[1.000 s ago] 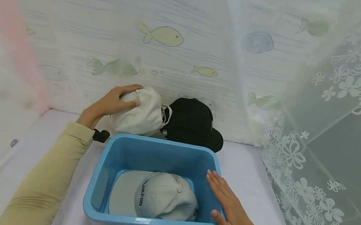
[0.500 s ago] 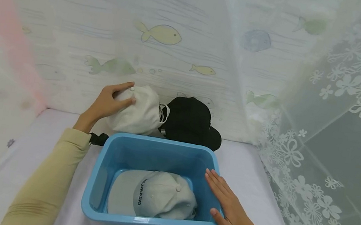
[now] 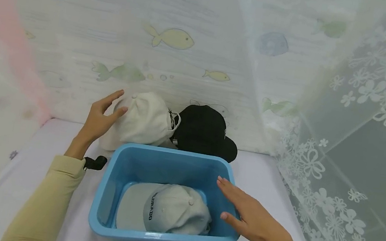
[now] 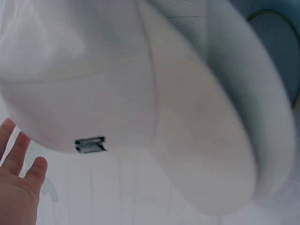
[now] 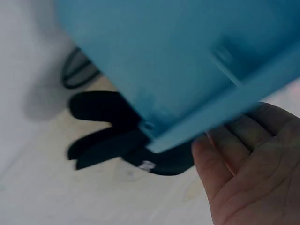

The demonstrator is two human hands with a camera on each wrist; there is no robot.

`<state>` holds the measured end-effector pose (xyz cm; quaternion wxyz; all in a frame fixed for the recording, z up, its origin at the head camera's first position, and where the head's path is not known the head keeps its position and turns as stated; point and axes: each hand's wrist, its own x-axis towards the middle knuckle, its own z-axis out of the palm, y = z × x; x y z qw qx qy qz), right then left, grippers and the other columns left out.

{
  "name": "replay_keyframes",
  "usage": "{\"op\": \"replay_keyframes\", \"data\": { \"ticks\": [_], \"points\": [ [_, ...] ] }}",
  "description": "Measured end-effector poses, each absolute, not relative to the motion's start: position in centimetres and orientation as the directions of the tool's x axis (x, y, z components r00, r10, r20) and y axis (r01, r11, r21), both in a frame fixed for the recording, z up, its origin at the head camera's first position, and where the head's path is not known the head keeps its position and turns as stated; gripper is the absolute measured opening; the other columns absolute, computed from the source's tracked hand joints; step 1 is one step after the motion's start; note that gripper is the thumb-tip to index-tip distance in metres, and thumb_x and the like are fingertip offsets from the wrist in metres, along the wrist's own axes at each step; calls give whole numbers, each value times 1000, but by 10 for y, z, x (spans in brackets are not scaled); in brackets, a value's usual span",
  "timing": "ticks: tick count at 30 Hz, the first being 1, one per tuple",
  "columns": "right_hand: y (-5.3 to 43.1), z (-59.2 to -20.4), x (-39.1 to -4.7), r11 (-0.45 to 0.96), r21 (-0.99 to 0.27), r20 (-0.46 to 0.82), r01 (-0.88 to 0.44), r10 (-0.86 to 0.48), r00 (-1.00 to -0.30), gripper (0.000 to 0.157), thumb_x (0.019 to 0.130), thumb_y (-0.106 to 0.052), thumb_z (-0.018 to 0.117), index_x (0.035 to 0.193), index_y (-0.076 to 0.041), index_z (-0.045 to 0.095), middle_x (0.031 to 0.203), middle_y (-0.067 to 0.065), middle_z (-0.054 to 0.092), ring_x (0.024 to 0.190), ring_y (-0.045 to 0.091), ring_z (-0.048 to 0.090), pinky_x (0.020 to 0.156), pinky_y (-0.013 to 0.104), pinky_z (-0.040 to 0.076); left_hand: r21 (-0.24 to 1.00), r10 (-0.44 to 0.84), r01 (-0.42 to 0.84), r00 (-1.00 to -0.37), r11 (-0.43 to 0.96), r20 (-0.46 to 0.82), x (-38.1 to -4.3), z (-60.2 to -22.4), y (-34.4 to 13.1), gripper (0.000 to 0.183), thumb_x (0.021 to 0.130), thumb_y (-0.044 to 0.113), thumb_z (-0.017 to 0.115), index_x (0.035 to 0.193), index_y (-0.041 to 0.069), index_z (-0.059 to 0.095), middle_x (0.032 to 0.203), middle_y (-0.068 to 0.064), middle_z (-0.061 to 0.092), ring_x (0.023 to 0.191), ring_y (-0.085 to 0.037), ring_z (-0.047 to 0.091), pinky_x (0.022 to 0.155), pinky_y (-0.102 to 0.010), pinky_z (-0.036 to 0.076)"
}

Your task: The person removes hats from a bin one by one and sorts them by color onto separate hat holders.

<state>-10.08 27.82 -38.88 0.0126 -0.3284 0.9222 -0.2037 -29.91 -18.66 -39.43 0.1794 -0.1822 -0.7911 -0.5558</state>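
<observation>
We saw the left hand (image 3: 98,118) near the white cap (image 3: 148,120), the right hand (image 3: 257,217) beside the blue tub (image 3: 125,233), both spread, gripping nothing; cap-handling, we judged, required a grasp.

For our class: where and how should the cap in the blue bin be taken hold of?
I'd take the cap by its crown, coming from above: the bin's walls surround it, and the rounded crown stands up while the flatter brim points left. The right hand, at the bin's right side, looks nearest.
</observation>
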Motion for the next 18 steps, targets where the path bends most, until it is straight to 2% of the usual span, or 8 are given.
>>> {"op": "replay_keyframes", "data": {
  "ticks": [2, 4, 7, 10, 14, 18],
  "points": [
    [269, -373, -110, 690, -434, 78, -579, -612, -787, 73, 102, -36, 60, 163, -20, 25, 167, -1, 29, 151, 26, 34, 114, 55, 39, 825, 39, 463, -878, 325, 477, -289, -402, -191, 58, 100, 15, 66, 154, 6, 45, 160, -17, 39, 150, -34, 34, 124, -54, 23],
    [258, -358, -124, 649, -490, 70, -582, -637, -768, 70, 103, -36, 60, 163, -16, 27, 166, 1, 30, 151, 26, 35, 115, 56, 37, 837, -19, 430, -886, 338, 463, -277, -411, -194, 56, 102, 18, 64, 153, 7, 45, 159, -17, 42, 147, -36, 38, 122, -56, 26],
    [239, -342, -153, 541, -574, 126, -615, -684, -719, 64, 104, -29, 60, 159, -10, 35, 162, 5, 39, 146, 27, 43, 115, 52, 39, 872, -124, 351, -903, 341, 412, -263, -426, -200, 54, 103, 20, 62, 152, 5, 47, 156, -18, 45, 144, -38, 42, 119, -56, 31],
    [217, -335, -187, 412, -679, 195, -608, -697, -690, 52, 105, -21, 58, 153, -5, 44, 152, 12, 51, 135, 31, 55, 111, 47, 46, 920, -228, 249, -918, 303, 324, -253, -440, -205, 52, 104, 20, 60, 151, 2, 47, 154, -18, 47, 143, -36, 43, 118, -51, 35],
    [182, -332, -235, 290, -823, 205, -489, -651, -731, 45, 109, -19, 48, 149, 2, 47, 142, 21, 58, 128, 37, 59, 108, 41, 50, 980, -331, 46, -937, 194, 110, -247, -451, -212, 61, 106, 27, 55, 156, -1, 36, 157, -19, 41, 147, -33, 38, 120, -45, 34],
    [152, -339, -273, 228, -924, 128, -307, -571, -811, 47, 112, -20, 41, 150, 7, 41, 142, 28, 53, 129, 39, 56, 109, 38, 48, 987, -299, -159, -943, 12, -148, -251, -462, -218, 74, 107, 35, 50, 161, -2, 16, 164, -23, 26, 151, -35, 29, 122, -43, 30]
  ]
}}
